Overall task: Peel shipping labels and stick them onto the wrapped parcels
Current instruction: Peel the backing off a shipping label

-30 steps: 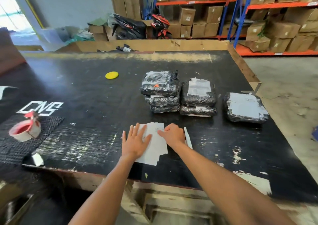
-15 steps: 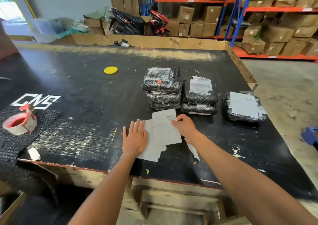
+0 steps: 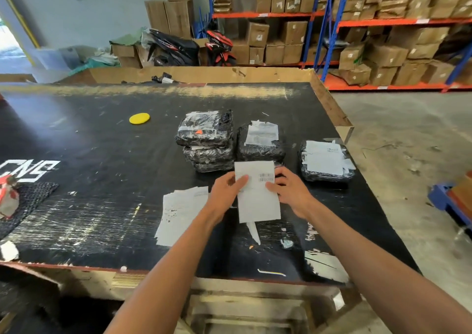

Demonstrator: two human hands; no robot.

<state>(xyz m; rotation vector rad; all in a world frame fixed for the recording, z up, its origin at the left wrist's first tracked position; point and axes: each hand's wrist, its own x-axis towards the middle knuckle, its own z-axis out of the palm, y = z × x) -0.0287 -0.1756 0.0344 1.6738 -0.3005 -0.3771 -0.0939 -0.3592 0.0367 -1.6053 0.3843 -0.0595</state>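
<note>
Both hands, left hand and right hand, now pinch the lifted label, barcode rightward, long axis pointing away; "CNS" on table.

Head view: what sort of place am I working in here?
Most likely a warehouse packing station. Blue and orange racks stacked with cardboard boxes line the back, and black wrapped parcels sit on a scuffed black table beside a pile of labels.

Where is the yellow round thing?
The yellow disc lies on the black table, toward the far left, behind and left of the stack of wrapped parcels.
</note>
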